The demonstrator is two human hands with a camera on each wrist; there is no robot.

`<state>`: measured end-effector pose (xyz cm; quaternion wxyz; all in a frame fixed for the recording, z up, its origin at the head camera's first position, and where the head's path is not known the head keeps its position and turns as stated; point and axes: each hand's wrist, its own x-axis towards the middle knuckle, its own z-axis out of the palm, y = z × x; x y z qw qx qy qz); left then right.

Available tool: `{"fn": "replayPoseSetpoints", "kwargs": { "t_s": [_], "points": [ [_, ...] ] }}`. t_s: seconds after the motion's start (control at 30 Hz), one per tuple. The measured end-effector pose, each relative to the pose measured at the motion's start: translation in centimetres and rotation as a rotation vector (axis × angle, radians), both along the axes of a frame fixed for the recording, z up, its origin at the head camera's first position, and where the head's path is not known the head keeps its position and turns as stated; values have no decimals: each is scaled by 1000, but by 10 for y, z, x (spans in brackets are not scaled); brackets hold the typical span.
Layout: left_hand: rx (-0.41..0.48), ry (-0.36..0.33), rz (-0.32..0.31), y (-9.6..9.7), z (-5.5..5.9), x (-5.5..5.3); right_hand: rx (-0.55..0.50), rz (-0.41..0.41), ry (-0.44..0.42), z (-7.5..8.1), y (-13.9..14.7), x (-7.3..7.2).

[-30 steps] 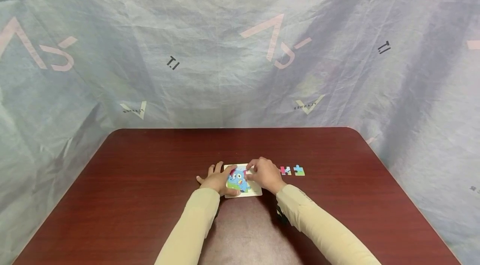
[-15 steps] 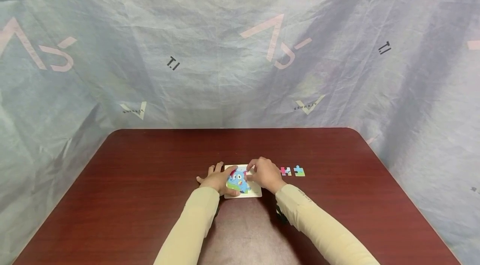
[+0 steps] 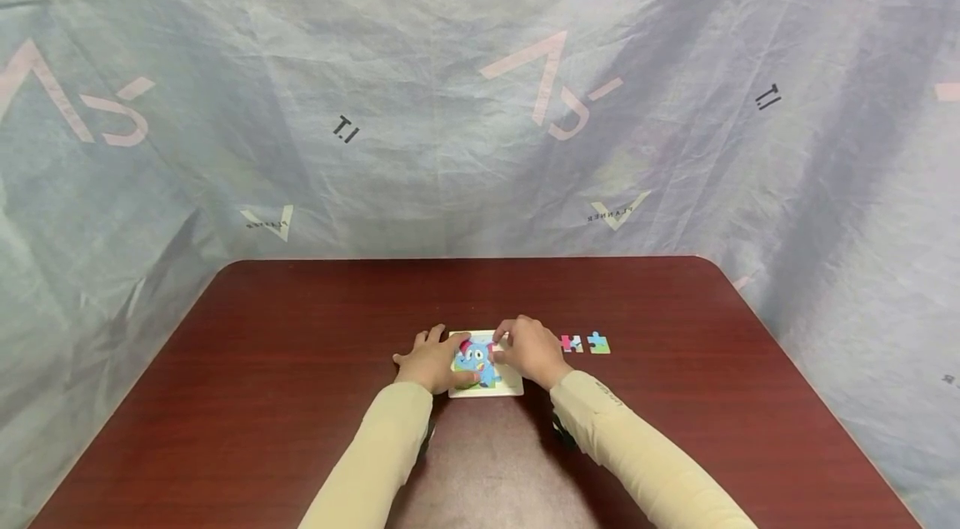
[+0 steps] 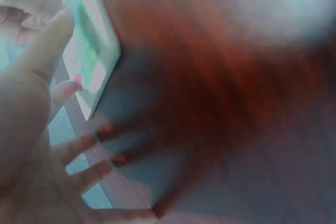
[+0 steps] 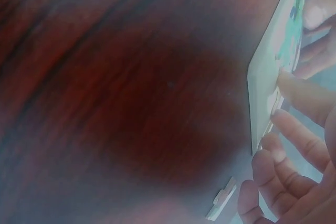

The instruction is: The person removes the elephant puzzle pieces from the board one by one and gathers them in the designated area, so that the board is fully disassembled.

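A white-framed jigsaw board (image 3: 512, 386) lies flat on the table, its partly assembled picture (image 3: 476, 356) showing a blue cartoon animal on green. My left hand (image 3: 426, 365) rests over the board's left side, thumb and index finger on the picture, the other fingers spread on the table. From the right, my right hand (image 3: 534, 350) reaches onto the board with bent fingers. Its thumb and index finger pinch a small puzzle piece at the picture's right edge; the fingers mostly hide that piece. In the right wrist view, the right thumb (image 5: 304, 92) touches the board.
Right of the right hand lie a pink and white puzzle piece (image 3: 573, 343) and a blue and green puzzle piece (image 3: 598, 343). The dark red table (image 3: 300, 412) has rounded far corners. A grey printed cloth (image 3: 450, 137) hangs around it.
The left thumb and index finger shift slightly on the picture and the left forearm moves a little to the left. The right hand stays at the same spot on the board.
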<state>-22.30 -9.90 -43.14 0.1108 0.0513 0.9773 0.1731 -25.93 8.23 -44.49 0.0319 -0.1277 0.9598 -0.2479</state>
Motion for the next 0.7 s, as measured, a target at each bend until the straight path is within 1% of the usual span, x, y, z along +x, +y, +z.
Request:
{"fn": "replayPoseSetpoints", "kwargs": {
  "t_s": [0.07, 0.17, 0.4, 0.47, 0.7],
  "points": [
    [-18, 39, 15, 0, -3, 2, 9, 5, 4, 0, 0, 0],
    [-38, 59, 31, 1, -5, 4, 14, 6, 12, 0, 0, 0],
    [-23, 18, 42, 1, -5, 7, 12, 7, 10, -1, 1, 1],
    [-22, 16, 43, 1, -5, 7, 10, 5, 8, -2, 1, 0],
    [-33, 15, 52, 4, 0, 9, 3, -1, 6, -2, 0, -1]
  ]
}}
